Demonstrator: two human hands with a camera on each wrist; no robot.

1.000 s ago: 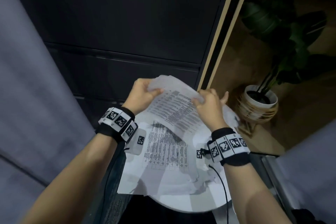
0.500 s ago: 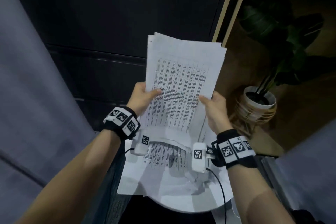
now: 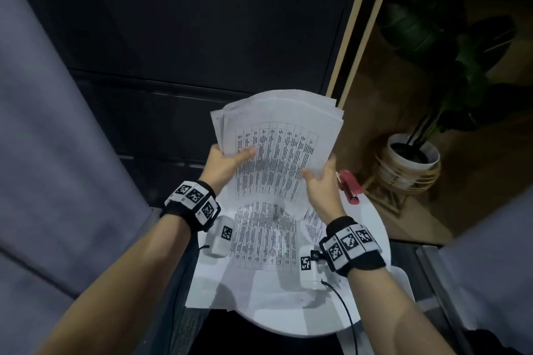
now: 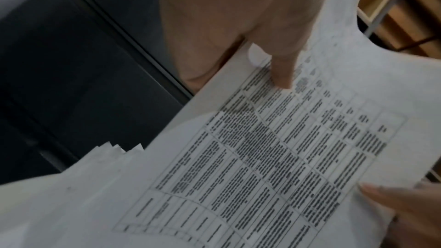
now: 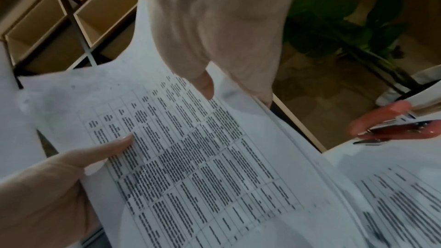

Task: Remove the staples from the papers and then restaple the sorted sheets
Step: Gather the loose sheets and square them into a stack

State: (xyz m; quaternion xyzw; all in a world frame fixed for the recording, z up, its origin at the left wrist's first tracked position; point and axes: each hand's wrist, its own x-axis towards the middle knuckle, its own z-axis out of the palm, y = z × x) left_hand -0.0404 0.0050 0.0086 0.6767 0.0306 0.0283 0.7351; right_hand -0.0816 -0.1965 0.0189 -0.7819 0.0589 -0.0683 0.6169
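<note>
White printed sheets (image 3: 264,239) lie nearest, spread flat on the round table (image 3: 372,227) below both wrists, probably parked there so the hands stay free for the bundle above them.

Just past those, the left hand (image 3: 223,165) and the right hand (image 3: 323,184) hold a stack of papers (image 3: 277,150) up off the table, one hand on each long edge. On the left hand the thumb lies across the printed face, with the other fingers hidden behind the stack. On the right hand the thumb tip (image 5: 205,86) likewise presses the front while the rest curl behind (a pinch on both sides, neither hand slack). Gripping opposite edges like this seems meant to square the sheets, since beyond the fingertips the far corners still fan out unevenly and the top bows away. I judge the task to be at the aligning step, ahead of restapling; whether any staple remains in the stack cannot be told.

Just to the outside of the right hand's fingers, a red stapler (image 3: 349,186) rests on the table's edge, within easy reach.

Farther off stand a potted plant (image 3: 412,158) and dark cabinet fronts (image 3: 202,37).
</note>
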